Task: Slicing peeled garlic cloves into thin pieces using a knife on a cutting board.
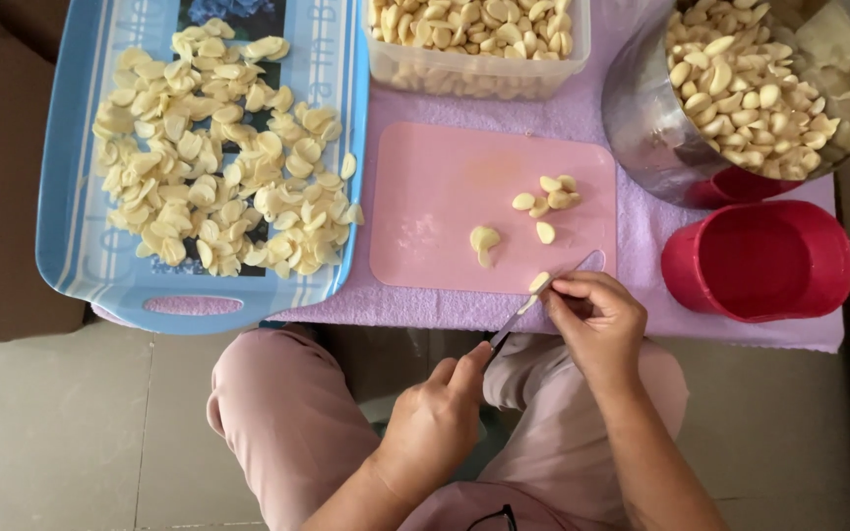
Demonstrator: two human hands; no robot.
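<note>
- We saw the left hand (437, 418) clenched around the handle of a thin knife with a metal blade (535, 299), whose blade reached up to the near edge of the pink plastic cutting board (435, 211).
- The right hand (594, 323) pinched a pale peeled garlic clove (539, 281) at that edge, and the blade touched the clove.
- Several cut garlic pieces (546, 197) lay on the board, apart from the hands.
- To the left stood a light blue plastic tray (71, 236) filled with sliced garlic.
- Behind the board were a clear plastic box (479, 79) and a round steel bowl (641, 128), both full of whole cloves.
- A red plastic cup (758, 261) stood to the right on the lilac cloth (582, 113) of the worktop.
</note>
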